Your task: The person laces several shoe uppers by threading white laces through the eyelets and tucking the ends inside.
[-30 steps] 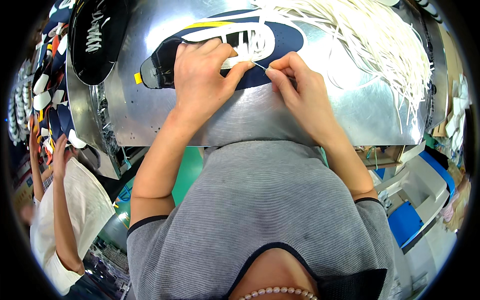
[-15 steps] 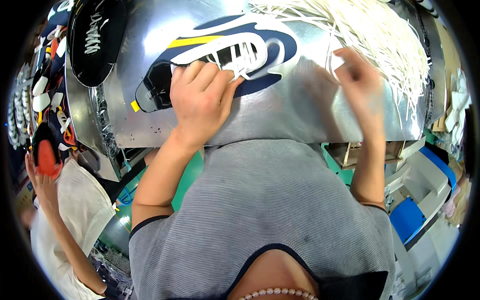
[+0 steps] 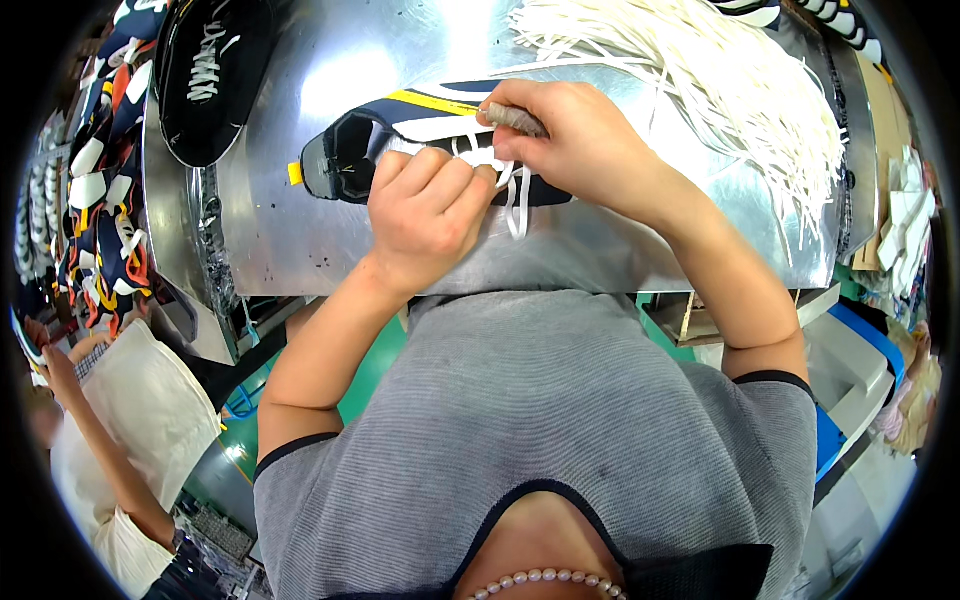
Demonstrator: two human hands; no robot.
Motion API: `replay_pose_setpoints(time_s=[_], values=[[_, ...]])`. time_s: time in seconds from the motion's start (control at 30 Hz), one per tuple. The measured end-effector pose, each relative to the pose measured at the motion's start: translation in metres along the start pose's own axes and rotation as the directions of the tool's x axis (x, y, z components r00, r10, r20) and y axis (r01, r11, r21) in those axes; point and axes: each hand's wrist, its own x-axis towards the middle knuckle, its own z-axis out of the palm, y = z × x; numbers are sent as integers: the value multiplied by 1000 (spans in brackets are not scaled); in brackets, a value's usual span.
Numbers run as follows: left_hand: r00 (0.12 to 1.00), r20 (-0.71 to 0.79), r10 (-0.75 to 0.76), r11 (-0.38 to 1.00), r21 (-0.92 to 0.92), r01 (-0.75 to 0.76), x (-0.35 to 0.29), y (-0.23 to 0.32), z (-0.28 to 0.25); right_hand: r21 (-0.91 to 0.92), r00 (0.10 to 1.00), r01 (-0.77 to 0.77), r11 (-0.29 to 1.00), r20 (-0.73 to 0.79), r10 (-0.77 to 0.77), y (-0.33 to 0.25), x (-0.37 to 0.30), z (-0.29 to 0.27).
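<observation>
- Head view, clock face centred on the picture: the shoe upper point(image 3: 438, 129) lies on the metal table point(image 3: 300, 250) near 12 o'clock, its heel and yellow tab point(image 3: 295, 173) toward 9.
- Left hand point(image 3: 430, 205): fingers curl over the near side of the upper, presumably bracing it against pull. Whether the thumb also pinches lace cannot be told.
- Right hand point(image 3: 585, 130): thumb and fingers pinch a greyish, rod-like tool point(image 3: 517, 121) above the eyelet rows, probably for fine control. The tool's working end cannot be made out.
- White lace point(image 3: 523, 200): a loop hangs over the near side toward 6 o'clock.
- Lace pile point(image 3: 720, 110): spreads at 2 o'clock, apparently set within the right hand's reach.
- Black shoe-shaped piece point(image 3: 213, 100): lies at 10 o'clock, well apart from the hands.
- Edges: the near table edge runs behind the wrists, close to the torso point(image 3: 540, 400); room for sideways movement lies between upper and pile, toward 2 o'clock.
</observation>
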Motion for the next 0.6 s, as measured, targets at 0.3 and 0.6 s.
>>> replay_pose_setpoints(time_s=[0.3,0.6], values=[[996,-78,32,999,40,-29,-1,1,6,-198,984,-76,977,146,106,-12,-6,-11],[999,48,-22,1000,-20,23,-1,3,-4,385,960,63,921,-275,49,3,19,-39]])
